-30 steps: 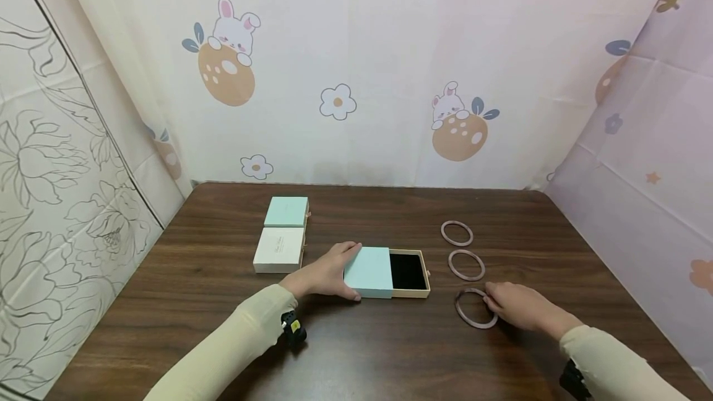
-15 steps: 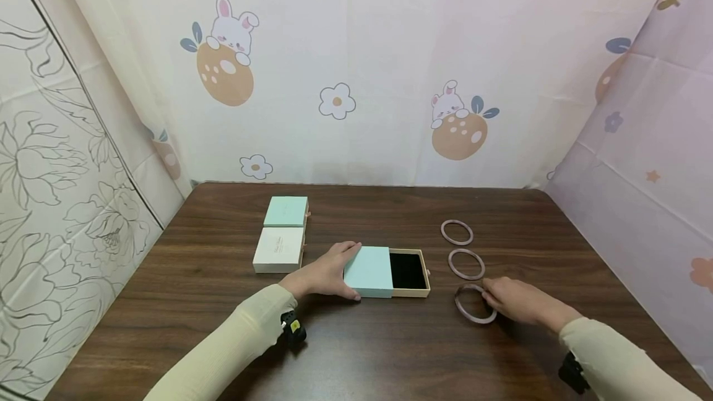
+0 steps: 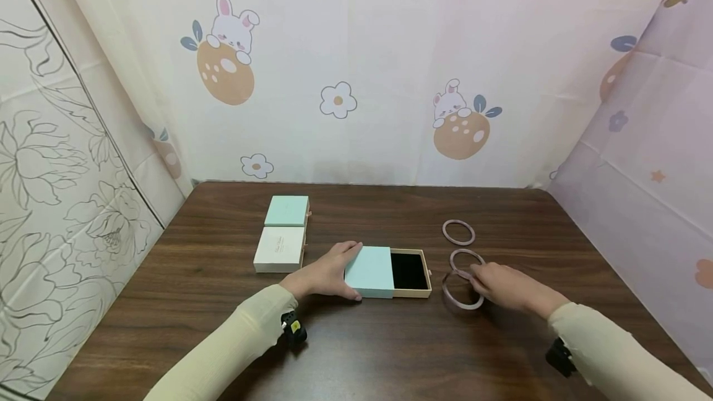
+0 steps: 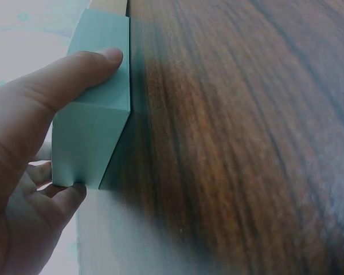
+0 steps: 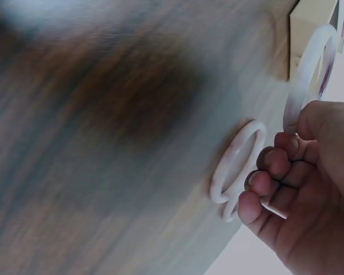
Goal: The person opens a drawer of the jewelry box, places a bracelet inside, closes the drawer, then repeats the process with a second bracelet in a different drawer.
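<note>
My left hand [image 3: 325, 274] grips the left end of a pale blue drawer box [image 3: 370, 268], thumb on its near side and fingers at the far side. Out of the box's right end slides a cream tray [image 3: 411, 294] with a black lining [image 3: 406, 270]. My right hand [image 3: 507, 286] pinches a pale pinkish bangle [image 5: 301, 77] between thumb and fingertips, raised over the table. In the head view this bangle overlaps the middle bangle [image 3: 452, 262], which lies flat. Farther back lies another similar bangle [image 3: 459, 244].
A mint box [image 3: 286, 210] and a white box [image 3: 278, 249] stand end to end at the left of the brown wooden table [image 3: 362, 351]. Printed curtains [image 3: 379, 48] hang behind and beside the table.
The right hand has lifted the nearest bangle off the table and carried it left and slightly away, toward the drawer box. The left hand and its box have stayed still.
</note>
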Tool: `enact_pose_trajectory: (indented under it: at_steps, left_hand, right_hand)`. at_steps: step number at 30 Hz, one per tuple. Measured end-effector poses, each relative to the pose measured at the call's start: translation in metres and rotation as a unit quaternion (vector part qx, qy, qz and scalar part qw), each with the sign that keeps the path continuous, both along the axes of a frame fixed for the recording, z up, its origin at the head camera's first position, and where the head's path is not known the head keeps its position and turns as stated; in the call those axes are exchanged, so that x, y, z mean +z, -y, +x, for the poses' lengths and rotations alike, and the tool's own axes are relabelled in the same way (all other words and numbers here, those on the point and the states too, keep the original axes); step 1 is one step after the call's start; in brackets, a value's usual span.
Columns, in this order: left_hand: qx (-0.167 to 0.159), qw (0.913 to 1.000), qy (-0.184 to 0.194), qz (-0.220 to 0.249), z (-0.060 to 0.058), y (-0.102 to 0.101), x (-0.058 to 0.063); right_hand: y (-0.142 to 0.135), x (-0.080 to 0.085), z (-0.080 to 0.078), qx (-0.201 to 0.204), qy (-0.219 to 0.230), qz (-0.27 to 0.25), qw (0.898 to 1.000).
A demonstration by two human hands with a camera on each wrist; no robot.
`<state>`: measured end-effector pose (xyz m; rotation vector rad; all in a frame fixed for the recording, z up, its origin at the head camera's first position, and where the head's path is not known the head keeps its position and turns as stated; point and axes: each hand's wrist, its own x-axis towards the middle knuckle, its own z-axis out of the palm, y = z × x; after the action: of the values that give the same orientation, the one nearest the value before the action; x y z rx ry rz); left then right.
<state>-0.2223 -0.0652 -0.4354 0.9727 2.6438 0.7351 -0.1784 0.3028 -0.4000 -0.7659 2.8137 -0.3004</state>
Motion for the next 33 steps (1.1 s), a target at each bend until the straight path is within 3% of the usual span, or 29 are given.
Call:
enact_pose_trajectory:
  at_steps: [13,24,33]
  left_hand:
    - [0.000,1.0000,0.005,0.001,0.001,0.000,0.001]
    - [0.001,1.0000,-0.002,-0.002,0.001,0.000,0.000]
    - [-0.004,1.0000,-0.007,0.001,0.002,-0.001,0.002]
  right_hand:
    - [0.019,0.009,-0.014,0.016,-0.015,0.003,1.000]
    - [0.040,0.007,-0.020,0.029,-0.056,0.020,0.998]
    - [0.050,0.007,-0.027,0.026,-0.056,0.033,0.998]
